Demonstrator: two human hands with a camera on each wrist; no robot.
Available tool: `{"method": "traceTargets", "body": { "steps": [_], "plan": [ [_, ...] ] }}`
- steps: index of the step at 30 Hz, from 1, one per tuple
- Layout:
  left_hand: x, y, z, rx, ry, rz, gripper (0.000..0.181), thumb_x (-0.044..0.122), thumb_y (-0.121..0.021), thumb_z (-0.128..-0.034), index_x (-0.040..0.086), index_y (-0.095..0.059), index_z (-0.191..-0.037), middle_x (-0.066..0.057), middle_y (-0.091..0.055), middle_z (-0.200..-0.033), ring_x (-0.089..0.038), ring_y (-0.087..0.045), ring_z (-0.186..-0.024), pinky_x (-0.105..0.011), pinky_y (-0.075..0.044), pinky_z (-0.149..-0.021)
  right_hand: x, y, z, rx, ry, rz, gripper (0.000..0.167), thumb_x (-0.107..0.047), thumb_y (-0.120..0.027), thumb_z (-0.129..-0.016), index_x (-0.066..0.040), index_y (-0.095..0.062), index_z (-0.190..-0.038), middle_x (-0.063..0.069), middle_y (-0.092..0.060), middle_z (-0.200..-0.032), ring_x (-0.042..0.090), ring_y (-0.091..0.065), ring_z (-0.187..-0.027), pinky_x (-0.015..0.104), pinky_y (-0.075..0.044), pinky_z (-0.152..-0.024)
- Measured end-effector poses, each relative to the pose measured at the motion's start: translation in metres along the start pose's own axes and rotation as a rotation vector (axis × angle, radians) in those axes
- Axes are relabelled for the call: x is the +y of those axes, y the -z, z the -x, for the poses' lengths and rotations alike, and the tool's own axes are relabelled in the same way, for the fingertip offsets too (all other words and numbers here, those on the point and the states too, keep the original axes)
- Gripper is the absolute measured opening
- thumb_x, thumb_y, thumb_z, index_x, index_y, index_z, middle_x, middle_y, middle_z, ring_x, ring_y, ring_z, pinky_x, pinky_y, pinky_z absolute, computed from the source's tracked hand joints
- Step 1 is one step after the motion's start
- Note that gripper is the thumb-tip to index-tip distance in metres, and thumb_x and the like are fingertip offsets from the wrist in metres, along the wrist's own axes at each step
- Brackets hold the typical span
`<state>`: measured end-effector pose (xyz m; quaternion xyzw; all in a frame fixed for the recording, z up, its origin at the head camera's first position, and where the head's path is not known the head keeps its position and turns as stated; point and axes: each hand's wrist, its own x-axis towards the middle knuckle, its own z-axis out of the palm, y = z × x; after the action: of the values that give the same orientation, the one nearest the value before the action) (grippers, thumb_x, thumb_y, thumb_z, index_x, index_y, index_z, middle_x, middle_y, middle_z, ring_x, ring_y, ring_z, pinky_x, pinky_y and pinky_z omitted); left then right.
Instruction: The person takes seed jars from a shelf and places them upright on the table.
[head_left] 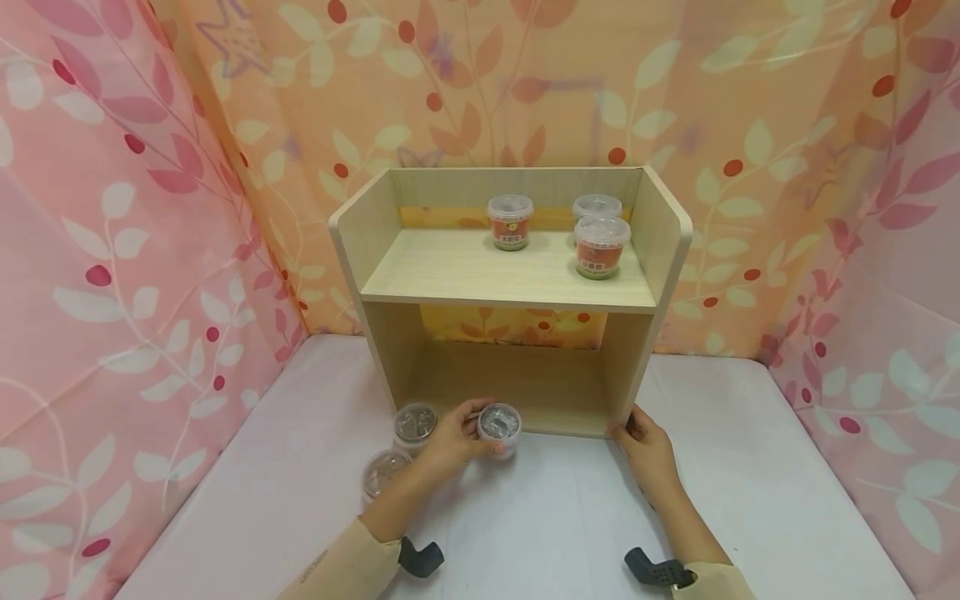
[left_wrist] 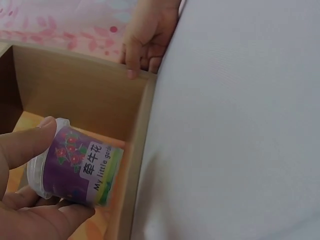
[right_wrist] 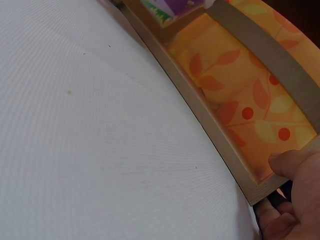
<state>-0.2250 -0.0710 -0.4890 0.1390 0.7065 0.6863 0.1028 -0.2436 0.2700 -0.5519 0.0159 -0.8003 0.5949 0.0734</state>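
My left hand (head_left: pixel 450 437) holds a small lidded plastic cup (head_left: pixel 500 425) between thumb and fingers, just before the open lower compartment of a two-tier wooden shelf (head_left: pixel 480 275). In the left wrist view the cup (left_wrist: pixel 80 165) lies tilted and shows a purple label with flowers and the words "My little garden". My right hand (head_left: pixel 648 454) grips the shelf's lower right front corner. Seen from the right wrist, the thumb of that hand (right_wrist: pixel 300 195) lies on the inner side of the panel and the fingers are outside it. Its fingertips are partly hidden.
Two more lidded cups, one nearer the shelf (head_left: pixel 415 422) and one closer to me (head_left: pixel 384 471), stand left of my left forearm. On the upper tier are three red-labelled cups: one mid-shelf (head_left: pixel 511 225), two at right (head_left: pixel 600 250). Patterned cloth walls (head_left: pixel 750 208) surround the white table (head_left: pixel 750 467).
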Motion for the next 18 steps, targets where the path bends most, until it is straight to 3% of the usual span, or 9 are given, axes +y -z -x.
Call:
{"method": "traceTargets", "body": {
  "steps": [9, 18],
  "plan": [
    [-0.02, 0.002, -0.005, 0.021, 0.023, 0.03, 0.079, -0.011, -0.078, -0.082, -0.009, -0.038, -0.151, -0.032, -0.053, -0.142, -0.041, -0.055, -0.133, -0.029, -0.056, -0.097, 0.001, 0.0, 0.001, 0.002, 0.01, -0.005, 0.068, -0.021, -0.067, -0.101, 0.0, -0.035, -0.157, 0.029, -0.041, -0.155, 0.039, -0.044, -0.143, 0.004, -0.044, -0.091],
    [-0.025, -0.001, -0.003, 0.063, 0.028, -0.037, 0.077, -0.008, -0.08, -0.0814, -0.007, -0.043, -0.149, -0.033, -0.053, -0.143, -0.041, -0.054, -0.134, -0.03, -0.056, -0.097, -0.002, 0.0, 0.001, 0.009, 0.012, 0.029, 0.065, -0.02, -0.066, -0.102, 0.0, -0.036, -0.157, 0.029, -0.042, -0.155, 0.039, -0.045, -0.142, 0.003, -0.044, -0.091]
  ]
}}
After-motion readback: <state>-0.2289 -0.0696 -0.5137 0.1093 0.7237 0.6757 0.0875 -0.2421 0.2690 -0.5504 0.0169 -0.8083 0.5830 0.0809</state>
